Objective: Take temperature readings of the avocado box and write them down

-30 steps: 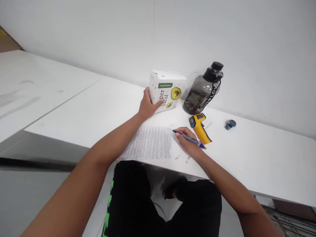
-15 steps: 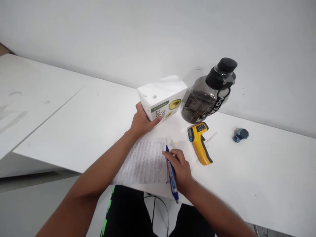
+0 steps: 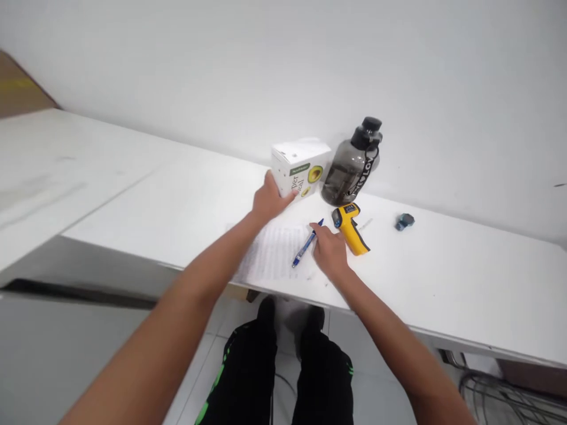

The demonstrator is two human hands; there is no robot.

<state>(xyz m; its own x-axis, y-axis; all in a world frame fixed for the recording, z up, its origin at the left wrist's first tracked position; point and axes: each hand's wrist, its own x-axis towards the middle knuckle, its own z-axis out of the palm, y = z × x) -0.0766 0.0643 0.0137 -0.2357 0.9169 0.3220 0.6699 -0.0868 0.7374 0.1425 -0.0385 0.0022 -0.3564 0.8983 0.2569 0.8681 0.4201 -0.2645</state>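
My left hand (image 3: 270,199) grips the lower left corner of a white box (image 3: 302,168) printed with avocados, its thumb across the front. The box stands near the wall beside a grey bottle (image 3: 348,174) with a black cap. My right hand (image 3: 330,247) is closed around a blue pen (image 3: 305,248), which slants over the right edge of a written sheet of paper (image 3: 273,252). Just right of that hand lies a yellow infrared thermometer (image 3: 352,231). The fingers under my right hand are mostly hidden.
A small dark blue object (image 3: 404,222) sits farther right on the white table (image 3: 465,277). The wall runs behind everything. At far left stands a brown cardboard piece (image 3: 22,88). Dark cables (image 3: 491,389) show below the table's front edge at right.
My view has risen and drawn back, so the legs and floor show more. The pen has turned to slant the other way. My left hand stays on the box.
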